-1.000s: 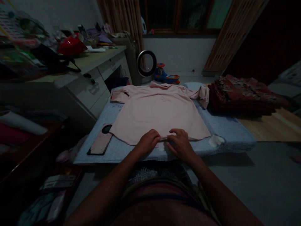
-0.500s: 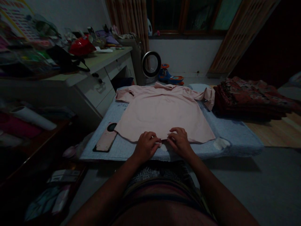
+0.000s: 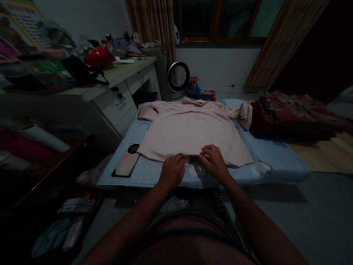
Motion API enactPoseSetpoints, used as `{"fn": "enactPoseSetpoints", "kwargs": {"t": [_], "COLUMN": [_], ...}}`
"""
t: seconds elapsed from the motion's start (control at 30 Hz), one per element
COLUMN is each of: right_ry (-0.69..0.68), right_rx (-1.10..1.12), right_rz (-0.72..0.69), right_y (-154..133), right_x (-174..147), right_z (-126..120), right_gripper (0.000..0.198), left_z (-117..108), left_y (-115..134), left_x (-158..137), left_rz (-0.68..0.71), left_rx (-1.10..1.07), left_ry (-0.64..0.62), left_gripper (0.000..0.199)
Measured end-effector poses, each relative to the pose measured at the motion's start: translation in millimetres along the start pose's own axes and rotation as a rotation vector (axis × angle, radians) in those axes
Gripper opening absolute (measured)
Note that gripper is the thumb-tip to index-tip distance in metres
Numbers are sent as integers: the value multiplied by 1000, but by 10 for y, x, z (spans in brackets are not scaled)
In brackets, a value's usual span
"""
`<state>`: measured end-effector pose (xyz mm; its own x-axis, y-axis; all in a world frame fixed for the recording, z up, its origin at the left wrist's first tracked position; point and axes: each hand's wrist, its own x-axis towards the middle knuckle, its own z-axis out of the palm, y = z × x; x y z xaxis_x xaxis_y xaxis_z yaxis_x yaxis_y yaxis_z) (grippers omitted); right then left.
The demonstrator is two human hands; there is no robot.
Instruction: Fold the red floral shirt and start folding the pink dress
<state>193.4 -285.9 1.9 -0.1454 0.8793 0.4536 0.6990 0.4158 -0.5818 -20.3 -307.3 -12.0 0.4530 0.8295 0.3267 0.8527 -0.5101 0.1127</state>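
A pale pink short-sleeved shirt [image 3: 193, 129] lies spread out, its collar at the far side and its hem towards me. My left hand [image 3: 173, 170] pinches the hem near its middle, fingers closed on the cloth. Just to the right, my right hand [image 3: 213, 162] grips the same edge between thumb and fingers. Between the two hands the hem is raised a little off the blue cover [image 3: 154, 176], leaving a dark gap under it. Close to the shirt's left corner rests a phone [image 3: 127, 163] in a pink case, face down.
A stack of folded dark red patterned cloth [image 3: 298, 114] sits on the right. At the left stands a desk [image 3: 110, 106] piled with things, including a red bag [image 3: 100, 56]. Behind the shirt are a washing machine's open round door [image 3: 178, 89] and a blue ride-on toy [image 3: 200, 92].
Both hands have closed on the hem and lifted its middle part slightly. My right hand has risen a little, and the left fingers have curled over the edge.
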Motion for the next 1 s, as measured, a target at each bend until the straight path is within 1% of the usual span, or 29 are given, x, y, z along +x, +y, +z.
{"fn": "enactPoseSetpoints", "kwargs": {"t": [0.1, 0.23, 0.4, 0.5, 0.57, 0.63, 0.67, 0.73, 0.8, 0.9, 1.0], "right_ry": [-10, -39, -168, -184, -191, -206, -209, -203, -173, -96, -20], "right_rx": [18, -11, -214, -285, -293, -297, -299, -305, -308, -313, -306], "right_rz": [-5, -39, -175, -192, -194, -191, -187, -180, -180, -205, -241], "right_y": [-18, -38, -31, -25, -27, -32, -33, -32, -19, 21, 63], "right_x": [-52, -165, -333, -393, -409, -413, -411, -396, -367, -306, -263], "right_z": [-6, -9, 32, 55, 62, 73, 82, 103, 124, 134, 113], "right_gripper": [5, 7, 9, 9, 15, 26, 29, 25, 16, 15, 18], "left_z": [3, 5, -25, -67, -85, -85, -79, -64, -57, -88, -172], "left_y": [-15, -66, -162, -199, -212, -220, -225, -237, -249, -259, -248], "left_x": [-8, 1, 102, 169, 198, 214, 220, 232, 254, 309, 368], "left_rz": [14, 4, -72, -62, -34, -7, 5, 20, 4, -58, -127], "left_rx": [-41, -144, -236, -242, -237, -231, -229, -228, -239, -334, -527], "left_ry": [-8, -62, -170, -207, -219, -223, -220, -209, -184, -84, 42], "left_gripper": [19, 33, 27, 27, 34, 43, 46, 45, 34, 16, 17]}}
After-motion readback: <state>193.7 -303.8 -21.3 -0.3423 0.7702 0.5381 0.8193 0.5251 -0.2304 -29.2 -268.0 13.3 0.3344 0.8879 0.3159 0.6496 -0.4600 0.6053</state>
